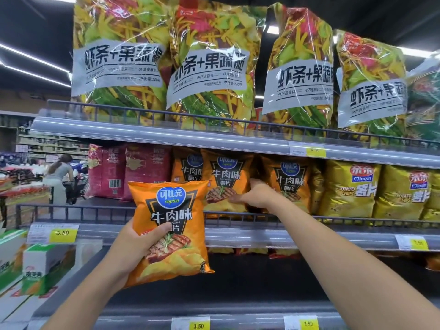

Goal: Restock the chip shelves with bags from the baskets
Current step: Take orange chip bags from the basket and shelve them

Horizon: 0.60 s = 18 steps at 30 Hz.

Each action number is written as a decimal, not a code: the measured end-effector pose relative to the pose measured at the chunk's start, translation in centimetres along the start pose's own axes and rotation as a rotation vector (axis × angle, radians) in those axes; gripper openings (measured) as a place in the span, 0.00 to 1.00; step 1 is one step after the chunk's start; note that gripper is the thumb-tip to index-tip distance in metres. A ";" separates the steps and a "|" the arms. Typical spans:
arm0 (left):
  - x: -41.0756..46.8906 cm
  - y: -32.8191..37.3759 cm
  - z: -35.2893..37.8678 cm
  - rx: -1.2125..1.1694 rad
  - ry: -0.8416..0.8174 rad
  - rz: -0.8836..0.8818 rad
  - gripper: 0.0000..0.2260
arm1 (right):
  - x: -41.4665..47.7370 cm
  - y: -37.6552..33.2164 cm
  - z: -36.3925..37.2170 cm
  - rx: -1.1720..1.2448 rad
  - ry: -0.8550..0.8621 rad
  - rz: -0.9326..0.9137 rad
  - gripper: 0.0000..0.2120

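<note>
L hand (133, 241) holds an orange chip bag (170, 225) upright by its lower left edge, thumb across the front and fingers tucked behind, in front of the mid shelf rail (333, 220). R hand (257, 192) is up and to the right of it, reached over the rail, thumb on the front of a shelved orange bag (226, 179) and fingers curled into the gap at that bag's right edge, so it grips the side. A 2nd shelved orange bag (289, 182) stands just right of the R hand, w/ yellow bags (352, 189) further right. Red bags (133, 170) sit above the L hand. Big veggie-snack bags (209, 63) line the shelf over both hands. A yellow price tag (63, 232) is left of the L hand, green boxes (45, 265) below it.
</note>
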State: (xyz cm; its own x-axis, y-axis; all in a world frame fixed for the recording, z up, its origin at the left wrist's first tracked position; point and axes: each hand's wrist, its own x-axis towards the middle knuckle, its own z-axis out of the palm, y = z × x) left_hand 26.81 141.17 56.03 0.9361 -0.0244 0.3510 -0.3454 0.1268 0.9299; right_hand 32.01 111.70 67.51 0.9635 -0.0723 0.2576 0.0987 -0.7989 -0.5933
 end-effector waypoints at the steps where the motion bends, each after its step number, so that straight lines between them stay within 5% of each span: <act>1: 0.0 -0.1 0.0 -0.001 0.001 0.000 0.21 | 0.3 0.0 0.0 -0.029 0.035 0.003 0.36; 5: 0.0 -0.2 0.0 -0.001 0.007 -0.002 0.20 | 1.5 0.8 0.0 -0.114 0.141 0.072 0.46; 12: 0.2 -0.3 0.0 0.020 0.014 0.005 0.19 | 2.6 2.3 -0.1 -0.158 0.160 0.138 0.28; 18: 0.1 -0.1 0.2 0.022 0.015 0.005 0.18 | 3.1 2.8 0.0 -0.119 0.189 0.110 0.36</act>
State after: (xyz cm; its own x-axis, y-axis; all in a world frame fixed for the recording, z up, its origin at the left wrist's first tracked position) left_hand 26.89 141.00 55.97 0.9351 -0.0085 0.3543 -0.3516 0.1051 0.9302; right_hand 35.26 109.23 66.58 0.9022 -0.2640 0.3411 -0.0450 -0.8440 -0.5344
